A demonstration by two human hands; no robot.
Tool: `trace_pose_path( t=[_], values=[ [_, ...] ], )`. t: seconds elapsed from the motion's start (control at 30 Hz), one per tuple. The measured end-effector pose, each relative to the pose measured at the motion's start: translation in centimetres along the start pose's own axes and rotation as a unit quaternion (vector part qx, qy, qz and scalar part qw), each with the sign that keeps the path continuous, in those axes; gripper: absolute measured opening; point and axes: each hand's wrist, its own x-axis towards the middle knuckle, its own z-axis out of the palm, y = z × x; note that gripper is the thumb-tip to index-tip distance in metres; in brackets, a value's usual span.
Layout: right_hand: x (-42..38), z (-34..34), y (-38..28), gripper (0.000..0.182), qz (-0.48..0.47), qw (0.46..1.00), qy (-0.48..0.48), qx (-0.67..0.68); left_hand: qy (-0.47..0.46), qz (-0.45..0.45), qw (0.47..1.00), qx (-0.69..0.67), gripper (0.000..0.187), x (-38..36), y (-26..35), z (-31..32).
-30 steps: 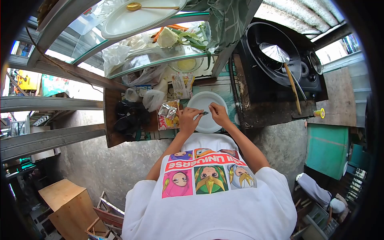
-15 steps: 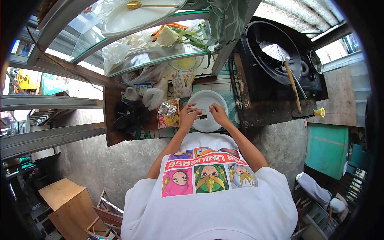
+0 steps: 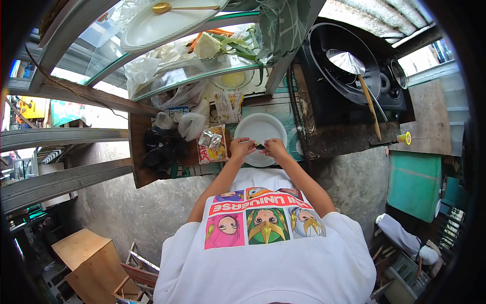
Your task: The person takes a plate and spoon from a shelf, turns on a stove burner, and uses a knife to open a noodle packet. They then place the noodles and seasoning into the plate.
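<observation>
A small dark packet (image 3: 259, 147) is pinched between my two hands, above a white plate (image 3: 260, 123). My left hand (image 3: 242, 148) has its fingers closed on the packet's left side. On the other side, the fingers of my right hand (image 3: 275, 148) are closed on its right edge. Just left of the plate lie a yellow and red packet (image 3: 217, 153) and a silver foil piece (image 3: 209, 140) on top of it. Another printed packet (image 3: 229, 106) rests behind them.
A large black pan (image 3: 344, 61) with a metal spatula (image 3: 346, 61) sits on the stove at the right. A glass shelf with vegetables (image 3: 207, 46) stands in front. Black plastic bags (image 3: 163, 147) lie at the left. A yellow cup (image 3: 404, 138) is at the wooden edge.
My right hand has moved left and down onto the packet, and both hands now meet at it. The view has shifted slightly.
</observation>
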Motion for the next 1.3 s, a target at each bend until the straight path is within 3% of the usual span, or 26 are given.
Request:
trace_pose_path(
  t=[0.1,0.27,0.43,1.03,1.3],
  values=[
    [0.5,0.0,0.2,0.01,-0.003,0.999,0.018,0.027,-0.003,-0.015,1.0,-0.027,0.036,0.8,-0.8,-0.2],
    [0.9,0.1,0.1,0.01,-0.067,0.996,0.033,-0.047,-0.01,-0.034,0.998,-0.051,0.028,0.3,-0.5,-0.1],
    [1.8,-0.2,0.4,0.012,-0.071,0.995,0.034,-0.067,-0.117,-0.072,0.991,0.003,0.022,-0.2,0.4,-0.4],
    [0.7,-0.2,-0.6,0.011,-0.058,0.997,0.033,-0.032,-0.097,-0.144,0.981,0.09,0.016,0.6,1.3,-0.3],
    [0.3,-0.6,-1.0,0.009,-0.038,0.999,0.0,-0.039,-0.057,-0.136,0.983,0.111,0.014,0.6,1.0,0.4]
  ],
)
